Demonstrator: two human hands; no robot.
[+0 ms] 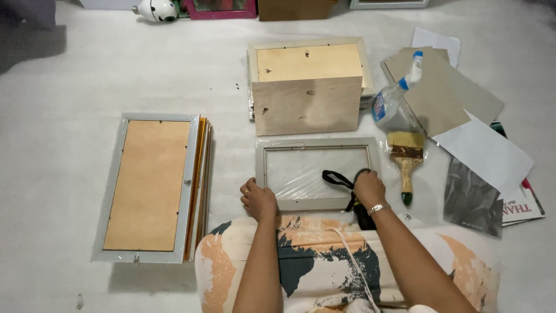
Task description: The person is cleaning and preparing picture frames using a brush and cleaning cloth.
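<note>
Nearest the camera, the person's lap is covered by a patterned cloth (324, 261) in cream, peach and dark teal, and both forearms reach out over it toward twelve o'clock. The left hand (258, 200) rests at the near left corner of a grey picture frame (318, 203), its fingers curled shut against the frame's edge. The right hand (369, 188) sits on the frame's near right part, its fingers closed around a black tool with a loop strap (337, 179); the strap trails out toward nine o'clock across the frame's clear pane. A watch (377, 208) circles the right wrist.

The grey frame lies flat on the white floor (87, 75), straight ahead of the lap. At three o'clock from it, just beside its right edge, lies a wooden-handled paintbrush (406, 155), bristles pointing away. Further toward three o'clock lie loose sheets: a white paper (486, 153), a dark grey one (472, 197), and a magazine (524, 206).

At nine o'clock, well apart, a stack of frames (152, 185) lies face down, a silver-edged one on top with a brown backing board.

Beyond the grey frame, at twelve o'clock, stands a plywood box (307, 104) on another stack of frames. At about one o'clock a spray bottle (394, 95) lies tilted, next to grey card sheets (446, 87).
</note>
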